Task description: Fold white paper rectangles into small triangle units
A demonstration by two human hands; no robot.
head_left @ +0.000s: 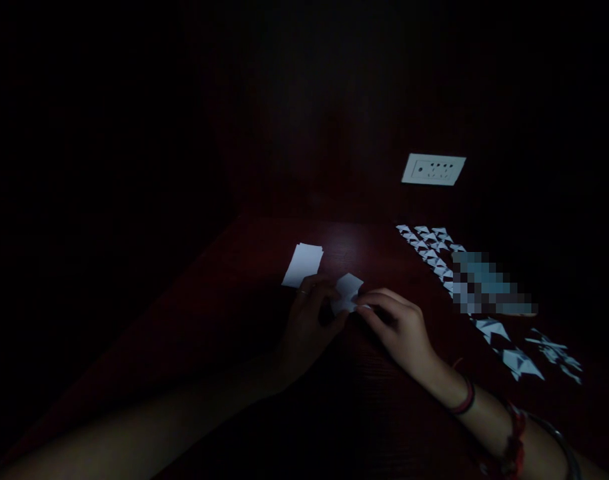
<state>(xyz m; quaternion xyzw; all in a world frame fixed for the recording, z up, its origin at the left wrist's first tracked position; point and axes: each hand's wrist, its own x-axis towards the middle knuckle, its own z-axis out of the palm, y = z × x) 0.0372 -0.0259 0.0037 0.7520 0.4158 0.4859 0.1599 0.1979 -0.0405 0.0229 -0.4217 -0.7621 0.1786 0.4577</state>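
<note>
A small white sheet of paper (348,287), partly folded with a pointed upper end, is held low over the dark red table between my two hands. My left hand (312,310), with a ring on one finger, pinches its left and lower edge. On the other side my right hand (399,327) pinches the lower right corner between thumb and fingers. Just beyond my left hand lies a stack of white paper sheets (303,263). Rows of folded white paper pieces (434,257) lie to the right of my right hand.
Larger folded pieces (519,363) and thin paper strips (554,350) lie at the right. A pixelated flat object (494,283) sits beside the rows. A white socket panel (433,169) is on the wall behind. The surroundings are very dark.
</note>
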